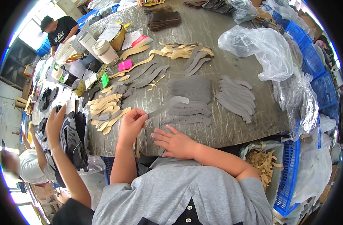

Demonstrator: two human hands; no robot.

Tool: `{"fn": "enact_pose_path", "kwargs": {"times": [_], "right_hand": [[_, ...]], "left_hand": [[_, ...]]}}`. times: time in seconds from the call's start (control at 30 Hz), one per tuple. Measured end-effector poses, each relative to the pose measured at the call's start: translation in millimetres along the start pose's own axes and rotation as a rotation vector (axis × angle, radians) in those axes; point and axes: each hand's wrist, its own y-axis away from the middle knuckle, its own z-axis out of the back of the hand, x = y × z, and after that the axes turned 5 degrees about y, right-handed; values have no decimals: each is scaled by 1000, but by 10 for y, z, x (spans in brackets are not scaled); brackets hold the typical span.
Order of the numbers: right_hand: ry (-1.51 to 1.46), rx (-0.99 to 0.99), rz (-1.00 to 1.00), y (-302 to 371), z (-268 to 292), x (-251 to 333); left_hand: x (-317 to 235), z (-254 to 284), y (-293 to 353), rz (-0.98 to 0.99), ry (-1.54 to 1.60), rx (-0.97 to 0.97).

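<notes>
**Slim grey strip (163, 108) pinched by one end above a crowded table (269, 119)**

Clock positions were taken from the strip. The table spread widest, streaked, worn and hard-looking, with a clear plastic bag (256, 48) heaped at 2 o'clock, glossy and crumpled. Matt grey curved pieces (235, 98) lay overlapping at 3 o'clock; wavy tan pieces (104, 101) were jumbled at 9. A tidy dark-grey stack (189, 87) sat nearer, at 2 o'clock, with dotted pieces (186, 119) in rows at 4. The right hand (175, 143), at 6 o'clock, was empty, fingers loosely spread; whether it touched the table could not be told. At 8 o'clock, the left hand (133, 120) had thumb and forefinger pressed together on the strip's near end. The free end pointed toward 2 o'clock, paler where it caught the light. Thin and gently curved, the strip looked light and supple, perhaps leather-like, likelier to bend than break. Either end probably offered the best hold; gripped mid-length, it might droop, and its faint sheen suggested slight slipperiness.
</notes>
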Motion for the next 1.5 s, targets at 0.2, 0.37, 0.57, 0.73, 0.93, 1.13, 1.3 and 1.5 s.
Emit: {"fn": "enact_pose_path", "kwargs": {"times": [0.2,0.37,0.57,0.73,0.93,1.13,1.3,1.5], "right_hand": [[-891,-649,-706,502,299,-101],[-1011,-928,-818,765,429,-320],[-617,-723,-1075,801,476,-489],[-461,-639,-1112,781,489,-528],[-387,-607,-1122,790,466,-553],[-328,-570,-1111,779,452,-566],[-272,-570,-1084,749,464,-525],[322,-373,-940,660,496,-414]], "left_hand": [[7,-167,-80,-52,-134,164],[-58,-412,-149,-65,-327,265],[18,-557,-267,-134,-506,275],[100,-632,-319,-55,-602,263],[135,-638,-346,-58,-619,270],[160,-634,-361,-62,-600,273],[162,-634,-377,-26,-587,283],[231,-608,-399,-60,-570,294]]}}
